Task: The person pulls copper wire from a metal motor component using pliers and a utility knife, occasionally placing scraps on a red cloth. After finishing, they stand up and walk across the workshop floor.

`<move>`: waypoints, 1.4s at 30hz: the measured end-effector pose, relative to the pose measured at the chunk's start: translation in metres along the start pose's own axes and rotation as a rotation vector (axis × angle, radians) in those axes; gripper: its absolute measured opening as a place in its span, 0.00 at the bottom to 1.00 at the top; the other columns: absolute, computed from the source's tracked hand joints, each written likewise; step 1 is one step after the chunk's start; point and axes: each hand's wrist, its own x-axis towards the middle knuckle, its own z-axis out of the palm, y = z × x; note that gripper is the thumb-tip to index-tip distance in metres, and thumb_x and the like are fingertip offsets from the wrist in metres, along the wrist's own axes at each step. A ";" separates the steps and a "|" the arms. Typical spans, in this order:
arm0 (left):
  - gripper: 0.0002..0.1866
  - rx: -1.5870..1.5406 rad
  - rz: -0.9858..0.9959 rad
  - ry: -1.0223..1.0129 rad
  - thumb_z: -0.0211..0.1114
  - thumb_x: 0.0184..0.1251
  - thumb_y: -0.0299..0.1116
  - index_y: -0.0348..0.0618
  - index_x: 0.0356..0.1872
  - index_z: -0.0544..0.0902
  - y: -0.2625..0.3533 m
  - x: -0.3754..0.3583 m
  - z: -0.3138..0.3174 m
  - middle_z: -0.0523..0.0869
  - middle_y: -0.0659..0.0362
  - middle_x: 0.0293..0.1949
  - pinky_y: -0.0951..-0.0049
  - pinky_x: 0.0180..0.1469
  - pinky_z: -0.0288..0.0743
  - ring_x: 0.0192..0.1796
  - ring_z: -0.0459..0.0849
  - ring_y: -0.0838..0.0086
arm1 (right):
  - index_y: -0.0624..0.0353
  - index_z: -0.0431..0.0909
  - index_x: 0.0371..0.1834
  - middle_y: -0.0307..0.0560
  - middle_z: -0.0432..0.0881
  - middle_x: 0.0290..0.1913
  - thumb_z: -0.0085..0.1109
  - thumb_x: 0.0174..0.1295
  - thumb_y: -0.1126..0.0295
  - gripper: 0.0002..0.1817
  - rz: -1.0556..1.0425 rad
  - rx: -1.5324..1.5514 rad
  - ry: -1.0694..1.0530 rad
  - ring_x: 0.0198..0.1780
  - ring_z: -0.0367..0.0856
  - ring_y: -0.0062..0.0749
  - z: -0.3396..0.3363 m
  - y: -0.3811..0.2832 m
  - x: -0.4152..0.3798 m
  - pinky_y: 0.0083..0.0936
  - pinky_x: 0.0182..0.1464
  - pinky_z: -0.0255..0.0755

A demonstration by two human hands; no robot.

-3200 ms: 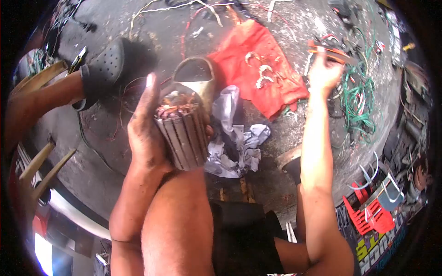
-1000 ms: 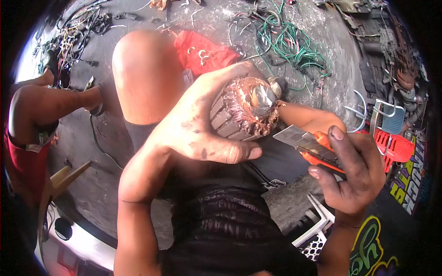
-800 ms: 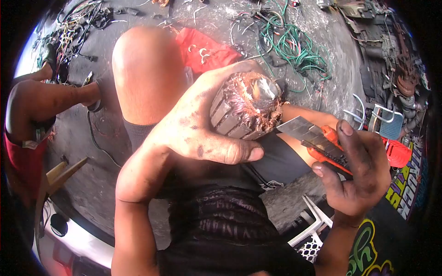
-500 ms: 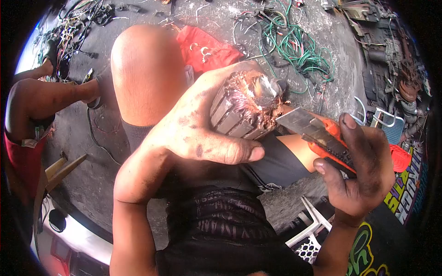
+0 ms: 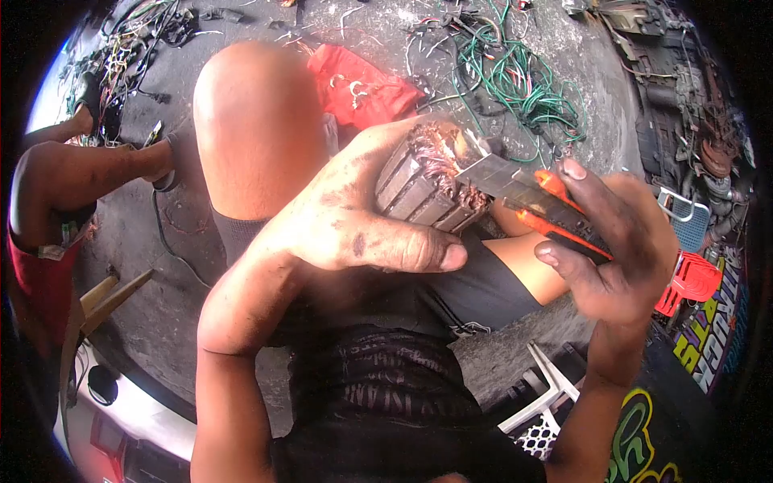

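My left hand (image 5: 354,217) is wrapped round a motor armature (image 5: 427,189), a slotted metal cylinder with frayed copper windings at its end. Its thumb lies along the lower side of the slotted core. In my right hand (image 5: 616,249) is an orange and black utility knife (image 5: 555,213), gripped between thumb and fingers. The wide blade points left and overlaps the copper end of the armature in this view. Dark smudges mark both hands.
Tangled green wires (image 5: 523,84) lie on the floor ahead, beside a red cloth (image 5: 362,84). Another person's leg (image 5: 97,173) is at the left. Greasy metal parts (image 5: 676,97) line the right side, near a red plastic item (image 5: 692,278). White plastic furniture (image 5: 543,402) stands low right.
My right hand and the knife have moved left and slightly up, bringing the blade over the copper end. The armature has turned slightly in my left hand.
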 end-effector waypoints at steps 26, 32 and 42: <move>0.30 -0.204 0.136 0.575 0.68 0.43 0.37 0.29 0.48 0.72 0.022 -0.017 -0.013 0.81 0.47 0.28 0.65 0.30 0.76 0.26 0.81 0.61 | 0.60 0.78 0.53 0.34 0.77 0.35 0.61 0.65 0.55 0.22 0.775 0.766 0.098 0.32 0.72 0.20 0.317 0.131 0.008 0.21 0.36 0.69; 0.30 -0.143 0.088 0.494 0.68 0.44 0.36 0.29 0.49 0.72 0.016 -0.017 -0.011 0.81 0.47 0.29 0.66 0.30 0.75 0.25 0.81 0.63 | 0.60 0.77 0.44 0.34 0.81 0.34 0.66 0.59 0.76 0.11 0.488 1.090 0.164 0.33 0.73 0.13 0.133 0.060 0.064 0.14 0.42 0.68; 0.25 -0.178 0.084 0.385 0.71 0.52 0.33 0.34 0.50 0.74 0.014 -0.011 -0.011 0.81 0.57 0.31 0.74 0.31 0.76 0.30 0.83 0.72 | 0.69 0.73 0.54 0.52 0.83 0.44 0.60 0.56 0.83 0.20 0.166 1.187 0.266 0.40 0.80 0.22 0.086 -0.012 0.099 0.17 0.42 0.72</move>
